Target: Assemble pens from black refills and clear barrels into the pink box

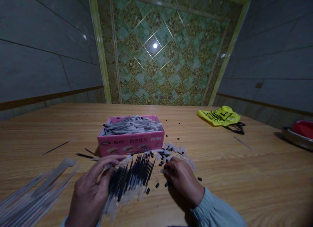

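Observation:
A row of thin dark sticks with pale, translucent ends [132, 175], which look like pen refills, lies fanned on the table between my hands. My left hand [90, 191] is at the row's left side, its fingers curled toward the thumb; a pale bit shows between them, too blurred to name. On the other side my right hand [179, 178] pinches its fingertips together, and a small clear cap seems to stick out from them. Beyond its knuckles lies a scatter of small clear caps [182, 152] and black plugs [157, 185].
Behind the row stands a pink box [132, 145] full of similar sticks. Long clear strips or tubes [41, 191] lie at the left. A yellow bag [220, 116] sits at the back right, with a red-and-metal bowl [300, 132] at the right edge. Tiled walls surround the table.

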`<state>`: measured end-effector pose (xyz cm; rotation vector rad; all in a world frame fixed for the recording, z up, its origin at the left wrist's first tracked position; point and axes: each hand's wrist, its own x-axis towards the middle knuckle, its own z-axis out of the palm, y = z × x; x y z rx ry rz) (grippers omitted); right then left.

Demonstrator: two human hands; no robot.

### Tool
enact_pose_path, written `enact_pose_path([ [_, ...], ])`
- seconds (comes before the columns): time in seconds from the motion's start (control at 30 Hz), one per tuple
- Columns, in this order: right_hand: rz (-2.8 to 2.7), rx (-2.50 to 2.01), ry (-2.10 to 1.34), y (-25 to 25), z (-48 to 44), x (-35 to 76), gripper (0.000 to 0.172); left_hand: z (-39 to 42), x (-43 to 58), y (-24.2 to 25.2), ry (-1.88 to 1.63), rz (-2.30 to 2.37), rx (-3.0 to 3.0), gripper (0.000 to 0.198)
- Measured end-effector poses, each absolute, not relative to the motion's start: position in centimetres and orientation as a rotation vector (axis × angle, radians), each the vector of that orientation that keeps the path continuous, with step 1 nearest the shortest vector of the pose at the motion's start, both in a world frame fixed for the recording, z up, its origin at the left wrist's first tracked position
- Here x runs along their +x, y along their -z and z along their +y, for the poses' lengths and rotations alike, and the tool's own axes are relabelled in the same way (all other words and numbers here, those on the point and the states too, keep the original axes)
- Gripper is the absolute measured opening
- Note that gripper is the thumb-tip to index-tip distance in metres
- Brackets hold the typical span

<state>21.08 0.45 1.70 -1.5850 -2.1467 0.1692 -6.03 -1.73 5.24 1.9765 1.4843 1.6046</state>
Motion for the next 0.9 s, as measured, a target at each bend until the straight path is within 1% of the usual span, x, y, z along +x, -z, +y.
enact_pose_path([
  [0.07, -2.157, -1.613, -0.123, -1.5, 0.6, 20.8, 0.013, -2.0, -4.8, -4.7, -1.544, 1.367, 1.673, 0.012],
  [0.2, -2.188, -1.683, -0.081, -1.0, 0.9, 20.3, 0.007, -1.9, -2.9, -3.8, -1.414, 1.130, 1.020, 0.029],
  [0.3, -2.186, -1.697, -0.078, -0.8, 1.0, 20.0, 0.007, -1.7, -2.4, -3.5, -1.359, 1.041, 0.741, 0.036],
  [0.43, -2.154, -1.676, -0.127, -1.3, 0.7, 19.8, 0.009, -1.6, -2.5, -3.2, -1.321, 1.029, 0.630, 0.041],
  [0.53, -2.141, -1.526, -0.215, -1.9, 0.1, 19.5, 0.011, -1.5, -2.7, -3.0, -1.297, 1.061, 0.630, 0.046],
  [0.67, -2.268, -1.342, -0.349, -1.9, -0.7, 19.2, 0.013, -1.4, -2.8, -2.9, -1.267, 1.068, 0.618, 0.040],
  [0.83, -2.332, -1.327, -0.377, -1.2, -1.0, 18.6, 0.010, -1.4, -2.8, -2.9, -1.256, 1.051, 0.597, 0.035],
  [0.9, -2.291, -1.328, -0.416, -1.2, -1.2, 18.3, 0.011, -1.5, -2.8, -2.9, -1.259, 1.040, 0.592, 0.032],
])
